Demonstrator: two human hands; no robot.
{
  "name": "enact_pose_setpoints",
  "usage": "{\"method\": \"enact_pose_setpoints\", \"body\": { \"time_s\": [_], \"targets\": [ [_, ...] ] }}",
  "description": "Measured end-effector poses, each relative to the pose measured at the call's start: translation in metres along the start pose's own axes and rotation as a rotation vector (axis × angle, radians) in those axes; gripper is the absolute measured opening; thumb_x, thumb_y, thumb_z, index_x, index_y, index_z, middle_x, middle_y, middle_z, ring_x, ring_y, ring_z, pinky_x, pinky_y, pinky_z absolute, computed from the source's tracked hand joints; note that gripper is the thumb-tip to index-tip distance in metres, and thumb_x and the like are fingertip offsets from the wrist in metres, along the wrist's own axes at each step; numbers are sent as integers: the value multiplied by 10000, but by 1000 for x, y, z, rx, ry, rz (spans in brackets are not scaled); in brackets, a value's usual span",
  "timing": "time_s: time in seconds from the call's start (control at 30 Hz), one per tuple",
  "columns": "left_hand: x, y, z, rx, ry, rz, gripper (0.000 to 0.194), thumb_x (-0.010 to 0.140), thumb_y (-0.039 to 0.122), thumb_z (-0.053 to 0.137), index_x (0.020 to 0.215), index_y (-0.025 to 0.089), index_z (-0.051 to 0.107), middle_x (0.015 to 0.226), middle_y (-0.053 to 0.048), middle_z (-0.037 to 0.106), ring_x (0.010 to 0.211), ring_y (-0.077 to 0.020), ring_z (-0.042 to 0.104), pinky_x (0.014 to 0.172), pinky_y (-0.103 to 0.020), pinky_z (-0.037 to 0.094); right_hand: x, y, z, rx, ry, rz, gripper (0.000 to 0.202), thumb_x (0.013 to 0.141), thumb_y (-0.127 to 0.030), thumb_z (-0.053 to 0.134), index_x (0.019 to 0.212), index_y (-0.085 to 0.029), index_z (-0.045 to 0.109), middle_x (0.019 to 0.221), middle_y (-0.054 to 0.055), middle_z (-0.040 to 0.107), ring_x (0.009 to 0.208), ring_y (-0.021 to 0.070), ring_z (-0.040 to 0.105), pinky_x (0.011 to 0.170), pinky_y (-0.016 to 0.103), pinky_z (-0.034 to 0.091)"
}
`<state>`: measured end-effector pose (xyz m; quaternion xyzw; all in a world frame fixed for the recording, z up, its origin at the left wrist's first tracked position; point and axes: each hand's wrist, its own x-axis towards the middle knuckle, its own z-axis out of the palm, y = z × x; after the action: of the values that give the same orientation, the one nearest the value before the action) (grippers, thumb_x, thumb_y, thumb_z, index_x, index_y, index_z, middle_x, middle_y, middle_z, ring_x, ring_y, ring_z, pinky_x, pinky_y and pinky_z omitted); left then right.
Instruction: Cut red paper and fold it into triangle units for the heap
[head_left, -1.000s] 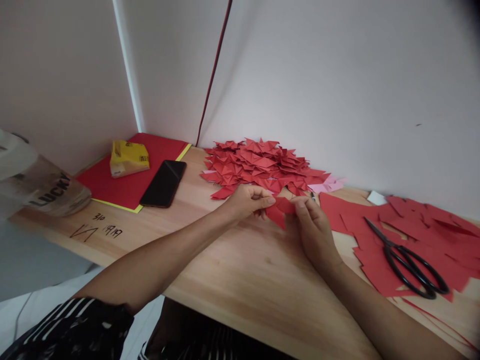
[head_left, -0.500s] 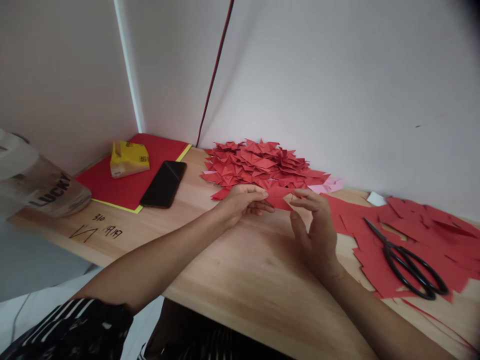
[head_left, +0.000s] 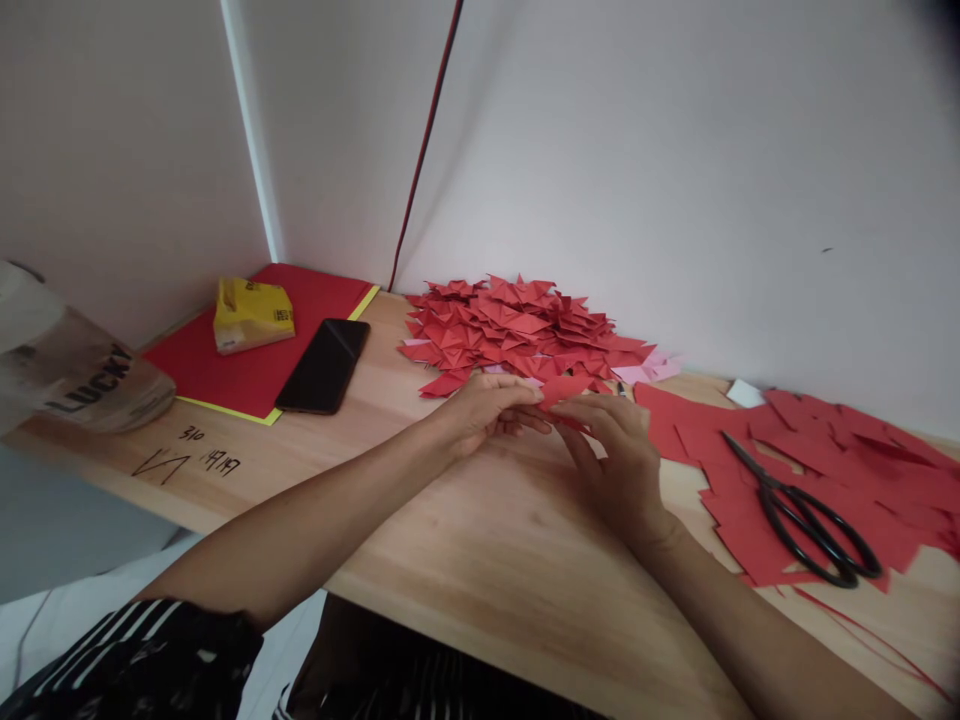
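Note:
Between both hands, above the table's middle, is a small piece of red paper (head_left: 564, 390), its near edge covered by fingers. My left hand (head_left: 496, 410) pinches its left end between thumb and fingers. From the right, my right hand (head_left: 616, 460) closes its fingers and thumb on the paper's near right part. Just behind the hands lies a heap of folded red paper shapes (head_left: 510, 325) with a few pink ones at its edges. To the right, black-handled scissors (head_left: 814, 520) rest on loose red paper pieces (head_left: 840, 450).
At left, a black phone (head_left: 324, 366) lies partly on red and yellow sheets (head_left: 225, 385), with a yellow packet (head_left: 253, 315) on them. A clear bottle marked LUCKY (head_left: 97, 380) stands at the far left. A dark red cord (head_left: 431, 130) runs down the wall behind.
My right hand has moved left and closed onto the red paper, where its fingers were more spread before. The paper now looks bent upward. My left hand keeps its pinch.

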<state>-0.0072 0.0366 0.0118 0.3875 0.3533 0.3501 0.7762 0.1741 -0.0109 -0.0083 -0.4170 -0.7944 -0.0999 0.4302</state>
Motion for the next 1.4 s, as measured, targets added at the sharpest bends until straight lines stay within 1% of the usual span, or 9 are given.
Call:
{"method": "enact_pose_setpoints", "body": {
  "time_s": [0.13,0.23,0.4,0.53,0.7,0.87,1.13,1.27,1.4],
  "targets": [
    [1,-2,-1,46,30,48,115,715,205,730,727,107,671,683,-19,661,573,-69,595,524,-184,391,0,0,-1,85,-43,117,133,920,-193,587,1018,-258,650,950,47,717,925,223,655,837,404,460],
    [2,-4,-1,115,64,76,119,711,214,732,691,106,684,623,-7,627,552,-58,545,531,-191,379,0,0,-2,156,-59,210,115,928,-224,578,1005,-254,657,936,48,717,879,210,659,781,378,489],
    [2,-7,0,253,65,145,150,722,241,719,653,111,684,618,-18,641,532,-65,533,549,-207,404,-2,3,-2,215,-89,315,78,922,-233,585,948,-234,658,900,41,693,805,177,634,663,311,481],
    [2,-7,0,346,48,188,170,732,257,705,658,105,694,611,-35,655,534,-75,546,547,-204,414,-1,4,0,253,-142,369,75,922,-242,576,900,-221,645,859,33,664,756,163,603,615,286,455],
    [1,-7,0,358,3,168,172,750,262,687,705,96,704,671,-68,686,580,-97,591,577,-217,445,1,5,1,268,-185,411,104,917,-228,549,840,-214,619,804,24,623,690,152,548,589,282,419],
    [0,-9,0,441,-43,197,141,690,213,729,793,117,726,695,-28,668,602,-87,554,601,-216,425,0,7,2,261,-185,453,96,914,-251,549,844,-219,607,813,21,624,676,149,528,591,285,406],
    [-1,-15,4,624,75,339,126,723,225,689,633,138,670,623,7,612,613,-102,531,606,-226,387,0,7,3,243,-207,437,109,918,-247,538,831,-219,598,812,26,625,709,164,546,628,303,419],
    [-4,-19,6,698,97,359,179,783,230,636,628,146,668,627,2,620,627,-112,541,617,-232,385,-1,7,3,256,-212,440,112,921,-243,533,832,-215,595,805,25,621,700,160,540,634,303,418],
    [-6,-21,7,800,90,463,259,826,245,603,586,150,635,651,-7,610,651,-121,527,638,-245,383,0,8,3,269,-236,447,126,929,-248,519,830,-214,590,790,22,611,702,162,543,644,306,419]
  ]
}}
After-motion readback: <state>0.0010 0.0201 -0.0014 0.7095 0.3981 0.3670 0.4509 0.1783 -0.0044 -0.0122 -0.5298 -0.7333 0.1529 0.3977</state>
